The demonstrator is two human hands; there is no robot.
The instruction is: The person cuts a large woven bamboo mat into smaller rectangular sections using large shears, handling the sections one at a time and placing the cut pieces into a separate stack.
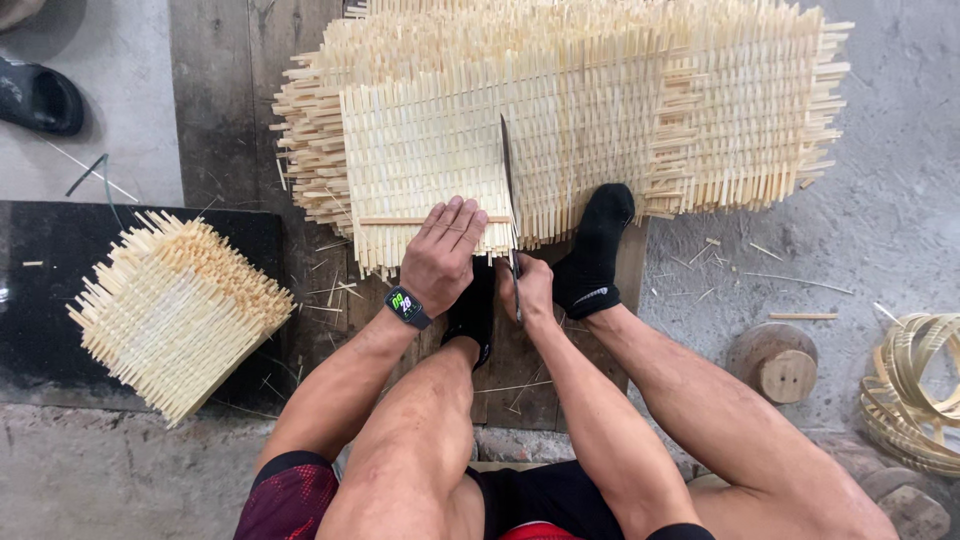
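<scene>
Left hand (442, 250): flat and open on the near edge of the top mat (430, 160), pressing it down, gripping nothing; smartwatch (406, 305) on the wrist.
Right hand (527, 288): closed around the handle of the knife (508, 190), whose blade stands edge-down across the weave.
Mat: on a stack of woven bamboo mats (700, 110) over a floor plank (220, 90), the right socked foot (595, 250) on its edge.
Risk: the blade sits just beside the left fingers; a slip on the slats could cut them.
Nearby: second small mat (175, 310) at left, wooden block (778, 362), coiled strips (915, 395) at right.
</scene>
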